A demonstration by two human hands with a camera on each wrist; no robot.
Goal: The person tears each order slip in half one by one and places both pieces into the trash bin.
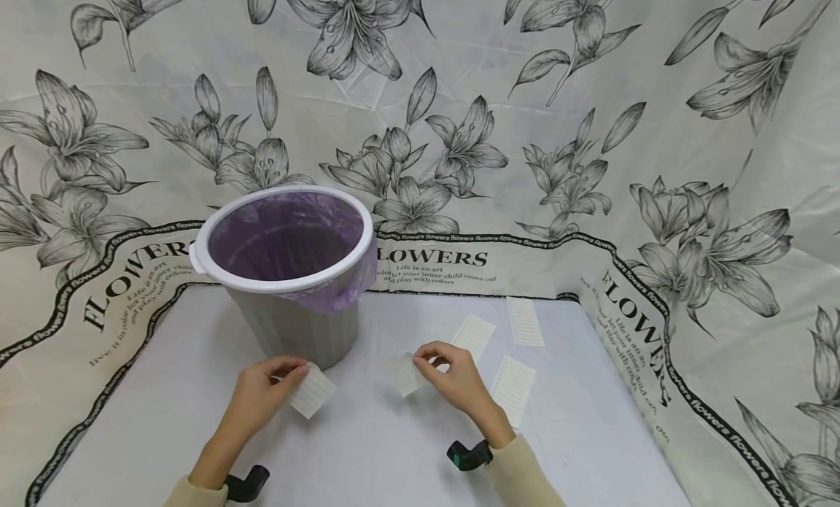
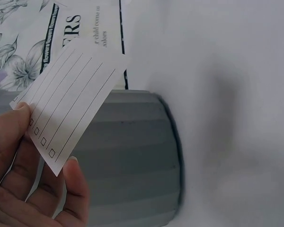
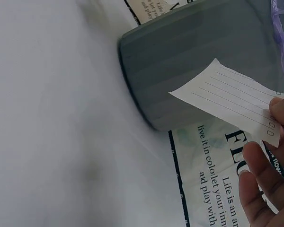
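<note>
Between thumb and fingers, my left hand [image 1: 265,390] pinches a piece of lined paper [image 2: 75,90] with small checkboxes along one edge. A similar piece of lined paper [image 3: 232,97] is pinched by my right hand [image 1: 456,379], with checkboxes near the thumb. Both pieces are held above the table in front of a grey trash bin [image 1: 295,328]. The bin has a white rim [image 1: 289,283] and a purple liner bag [image 1: 341,292] folded over it; its bottom inside is in shadow.
Three lined sheets lie on the white table [image 1: 394,463] right of the bin: a near sheet [image 1: 514,390], a middle sheet [image 1: 477,333] partly behind my right hand, and a far sheet [image 1: 524,321]. Flower-printed cloth [image 1: 459,47] hangs around the table's back and sides.
</note>
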